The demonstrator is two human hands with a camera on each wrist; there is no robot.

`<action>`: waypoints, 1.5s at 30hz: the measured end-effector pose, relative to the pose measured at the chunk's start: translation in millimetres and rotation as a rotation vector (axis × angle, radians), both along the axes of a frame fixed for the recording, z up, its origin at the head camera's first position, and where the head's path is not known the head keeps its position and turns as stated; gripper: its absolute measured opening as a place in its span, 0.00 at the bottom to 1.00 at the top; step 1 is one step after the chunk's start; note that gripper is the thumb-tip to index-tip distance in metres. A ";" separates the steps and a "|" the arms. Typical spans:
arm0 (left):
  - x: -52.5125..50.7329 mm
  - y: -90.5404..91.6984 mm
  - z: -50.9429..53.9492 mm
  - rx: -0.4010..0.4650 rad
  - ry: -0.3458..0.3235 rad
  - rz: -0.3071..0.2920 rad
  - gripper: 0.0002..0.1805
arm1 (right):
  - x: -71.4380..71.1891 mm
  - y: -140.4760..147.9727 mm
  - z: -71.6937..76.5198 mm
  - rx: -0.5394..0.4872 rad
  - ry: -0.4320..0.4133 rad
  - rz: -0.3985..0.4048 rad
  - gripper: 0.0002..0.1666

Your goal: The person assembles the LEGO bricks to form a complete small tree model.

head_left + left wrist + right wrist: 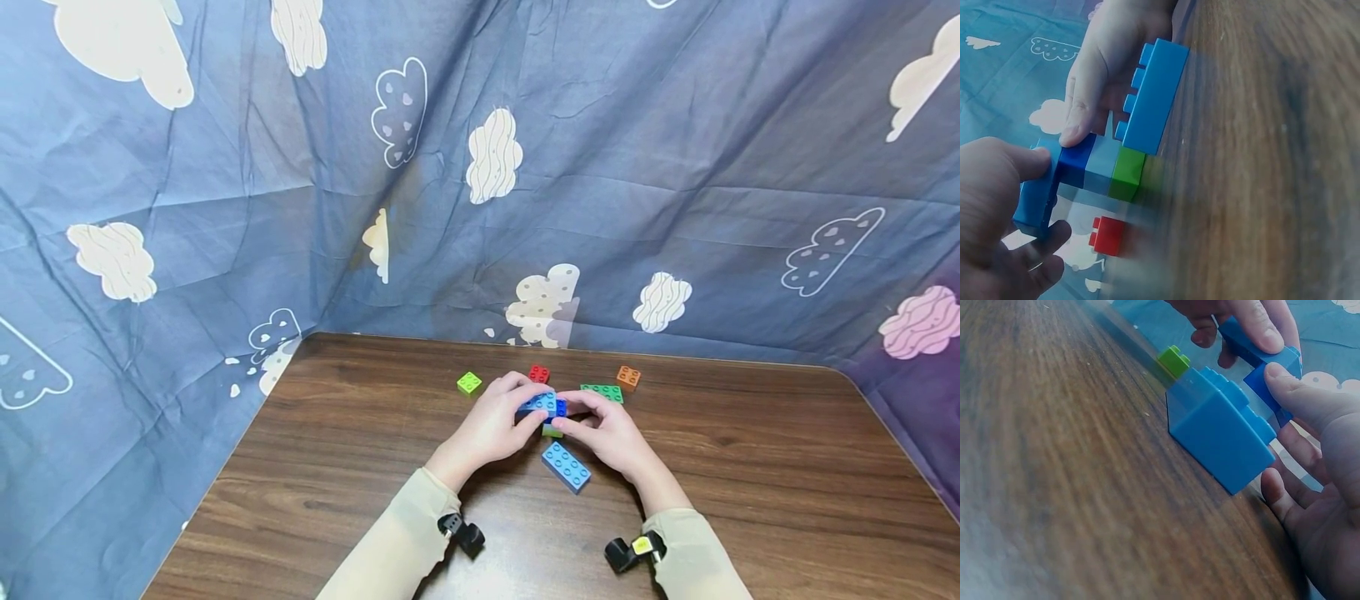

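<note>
My left hand [487, 421] grips a blue brick [1040, 190] between thumb and fingers. That brick sits crosswise at the top of a small stack, against a dark blue brick [1077, 164]; whether the studs are fully joined cannot be told. Below the dark blue one come a light blue brick [1101, 164] and a green brick [1127, 174] at the bottom. My right hand [611, 429] pinches the dark blue brick, its thumb on the near side and some fingers hidden behind. A loose long blue brick [566, 467] lies studs up on the table, nearer me.
On the wooden table [337, 450], a lime brick [469, 382] lies left of the hands. Beyond them are a red brick [538, 373], a green brick [611, 393] and an orange brick [628, 377]. A cloud-patterned cloth [450, 250] hangs behind the table.
</note>
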State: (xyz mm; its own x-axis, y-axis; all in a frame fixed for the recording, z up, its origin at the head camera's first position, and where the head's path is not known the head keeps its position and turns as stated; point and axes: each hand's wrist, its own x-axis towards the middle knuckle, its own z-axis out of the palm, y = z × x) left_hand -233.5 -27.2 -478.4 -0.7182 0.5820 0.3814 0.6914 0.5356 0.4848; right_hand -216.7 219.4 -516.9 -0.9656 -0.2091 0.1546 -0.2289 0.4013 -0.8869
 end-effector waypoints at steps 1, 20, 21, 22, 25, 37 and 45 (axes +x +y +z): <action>0.7 0.1 0.6 -0.013 0.005 0.007 0.19 | -0.2 -0.1 0.0 0.002 -0.002 -0.005 0.24; 5.6 4.1 7.1 -0.183 0.118 0.052 0.20 | 0.9 -1.5 0.2 -0.004 0.012 0.008 0.23; 5.8 4.4 7.0 -0.183 0.116 0.057 0.20 | 0.7 -1.2 -0.1 0.001 0.012 0.006 0.23; 5.8 4.5 7.0 -0.181 0.112 0.059 0.20 | 0.6 -0.8 -0.5 0.007 0.013 0.005 0.23; 5.4 5.1 5.2 -0.157 0.089 0.056 0.20 | -0.3 0.3 -1.6 0.029 0.015 -0.004 0.24; -3.2 4.8 -5.5 0.114 -0.164 0.018 0.19 | -1.6 0.9 -1.7 0.010 0.014 0.021 0.23; -6.0 4.5 -10.9 0.181 -0.226 -0.005 0.20 | -1.4 1.1 1.4 -0.022 -0.045 0.028 0.23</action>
State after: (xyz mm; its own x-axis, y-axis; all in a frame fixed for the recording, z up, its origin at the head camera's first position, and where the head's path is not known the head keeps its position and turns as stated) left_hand -239.5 -22.8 -489.4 -0.7942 0.5227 0.3100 0.5575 0.4236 0.7140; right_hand -218.1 220.6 -515.5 -0.9655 -0.2332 0.1164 -0.1998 0.3759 -0.9048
